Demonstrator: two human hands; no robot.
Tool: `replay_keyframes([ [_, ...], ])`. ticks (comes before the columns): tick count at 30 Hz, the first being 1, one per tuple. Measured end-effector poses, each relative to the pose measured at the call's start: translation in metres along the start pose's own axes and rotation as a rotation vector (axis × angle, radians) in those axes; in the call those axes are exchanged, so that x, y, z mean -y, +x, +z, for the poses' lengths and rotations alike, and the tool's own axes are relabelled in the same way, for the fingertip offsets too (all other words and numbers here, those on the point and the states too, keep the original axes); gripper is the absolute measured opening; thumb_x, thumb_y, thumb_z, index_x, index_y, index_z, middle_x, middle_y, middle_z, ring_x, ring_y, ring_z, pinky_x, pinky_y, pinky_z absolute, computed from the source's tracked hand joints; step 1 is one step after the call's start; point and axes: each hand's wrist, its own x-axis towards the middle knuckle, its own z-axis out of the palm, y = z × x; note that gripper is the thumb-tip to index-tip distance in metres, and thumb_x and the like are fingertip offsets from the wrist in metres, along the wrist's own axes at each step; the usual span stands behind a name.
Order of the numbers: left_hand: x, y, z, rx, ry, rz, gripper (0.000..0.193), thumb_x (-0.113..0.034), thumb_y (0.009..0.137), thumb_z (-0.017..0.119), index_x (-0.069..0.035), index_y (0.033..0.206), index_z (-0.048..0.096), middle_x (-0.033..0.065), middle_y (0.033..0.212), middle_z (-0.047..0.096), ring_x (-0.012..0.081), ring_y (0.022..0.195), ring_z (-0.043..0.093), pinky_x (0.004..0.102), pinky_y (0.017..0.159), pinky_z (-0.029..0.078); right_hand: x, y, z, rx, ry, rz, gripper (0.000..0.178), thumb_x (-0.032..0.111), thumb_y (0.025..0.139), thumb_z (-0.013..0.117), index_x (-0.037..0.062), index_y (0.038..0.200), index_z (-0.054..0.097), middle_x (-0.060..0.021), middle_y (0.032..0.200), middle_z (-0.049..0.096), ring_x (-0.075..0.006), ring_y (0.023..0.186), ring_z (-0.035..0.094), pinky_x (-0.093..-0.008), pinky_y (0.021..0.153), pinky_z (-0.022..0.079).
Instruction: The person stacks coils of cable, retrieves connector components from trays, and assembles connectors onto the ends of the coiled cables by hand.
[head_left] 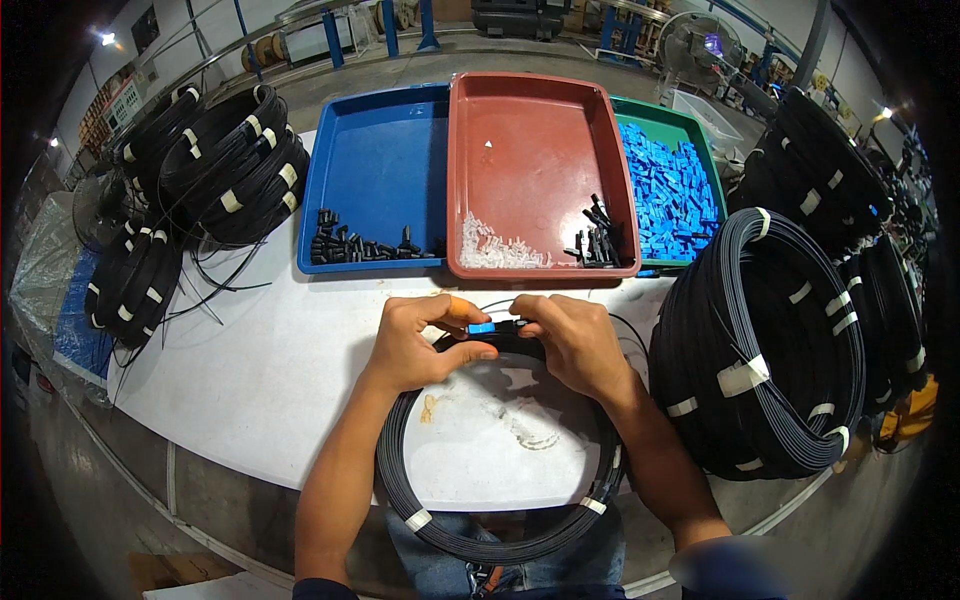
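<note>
My left hand pinches a small blue connector housing between thumb and fingers. An orange wrap shows on one of its fingers. Right beside it, my right hand has its fingertips closed on a black connector end, which meets the blue housing. Whether the two are fully joined I cannot tell. Below both hands lies a coil of black cable, bound with white tape, partly on the table and partly over my lap. A thin loose length of cable curves behind my right hand.
Beyond my hands stand a blue tray with black parts, a red tray with clear and black pieces, and a green tray full of blue housings. Taped cable coils rise at left; a large cable coil stands close at right.
</note>
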Motion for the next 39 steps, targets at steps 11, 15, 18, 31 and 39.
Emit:
replay_keyframes([
  [11,0.012,-0.001,0.002,-0.145,0.056,0.176,0.025,-0.001,0.073,0.086,0.000,0.096,0.078,0.0148,0.093,0.078,0.0193,0.084,0.076,0.0315,0.081,0.059,0.007,0.000,0.001,-0.126,0.210,0.098,0.022,-0.007,0.080,0.075,0.0017,0.098,0.068,-0.0096,0.082,0.069,-0.0230,0.069,0.068,-0.0326,0.059,0.051],
  [15,-0.005,-0.002,-0.006,-0.116,0.036,0.046,0.042,-0.002,0.070,0.087,-0.001,0.111,0.075,0.0125,0.088,0.078,0.0182,0.083,0.077,0.0293,0.083,0.058,0.008,0.001,-0.001,-0.161,0.223,0.073,0.024,-0.008,0.075,0.079,0.0021,0.094,0.070,-0.0096,0.082,0.070,-0.0224,0.067,0.066,-0.0313,0.059,0.050],
  [18,-0.007,-0.003,-0.003,-0.094,0.071,0.096,0.053,-0.003,0.070,0.086,-0.001,0.120,0.071,0.0117,0.086,0.078,0.0178,0.085,0.077,0.0294,0.085,0.058,0.002,0.002,-0.001,-0.236,0.183,-0.017,0.023,-0.009,0.073,0.079,0.0023,0.091,0.071,-0.0097,0.080,0.070,-0.0221,0.066,0.066,-0.0315,0.059,0.049],
  [31,0.004,-0.008,0.009,-0.107,-0.172,0.052,0.062,-0.003,0.072,0.086,-0.001,0.130,0.061,0.0093,0.082,0.078,0.0176,0.088,0.077,0.0296,0.091,0.057,0.003,-0.003,0.002,-0.247,0.423,0.003,0.023,-0.017,0.066,0.076,-0.0014,0.082,0.070,-0.0122,0.079,0.074,-0.0206,0.068,0.071,-0.0295,0.059,0.053],
  [39,-0.003,-0.004,0.010,-0.046,-0.180,0.021,0.063,0.000,0.073,0.085,0.001,0.130,0.060,0.0125,0.086,0.078,0.0203,0.092,0.077,0.0338,0.092,0.058,0.004,-0.001,0.000,-0.199,0.426,0.023,0.022,-0.018,0.065,0.075,-0.0009,0.078,0.069,-0.0121,0.076,0.073,-0.0202,0.066,0.072,-0.0287,0.059,0.054],
])
